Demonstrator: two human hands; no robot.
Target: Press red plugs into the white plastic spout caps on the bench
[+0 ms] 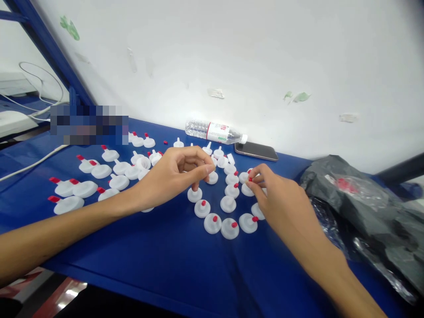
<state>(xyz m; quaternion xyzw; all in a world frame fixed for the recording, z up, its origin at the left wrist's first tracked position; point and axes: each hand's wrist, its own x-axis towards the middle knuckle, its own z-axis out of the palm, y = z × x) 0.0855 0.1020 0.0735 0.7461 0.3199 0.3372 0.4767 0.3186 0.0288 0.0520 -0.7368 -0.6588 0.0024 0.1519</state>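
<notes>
Many white funnel-shaped plastic caps lie on the blue table, several with small red tips on their spouts. Between thumb and index finger, my right hand (276,194) pinches a red tip (250,179), just over a white cap (247,190) in the right-hand row. My left hand (180,172) hovers over the middle of the caps, its fingers curled and thumb against the index finger; whatever it may hold is hidden. Close below it lies a cap without a red tip (194,195). Nearer me, a curved row includes a red-tipped cap (229,228).
A water bottle (215,131) lies along the wall, with a phone (256,151) beside it. A dark plastic bag (361,207) covers the right side of the table. More red-tipped caps (69,204) spread on the left, and a white cable (36,162) crosses the table's left edge.
</notes>
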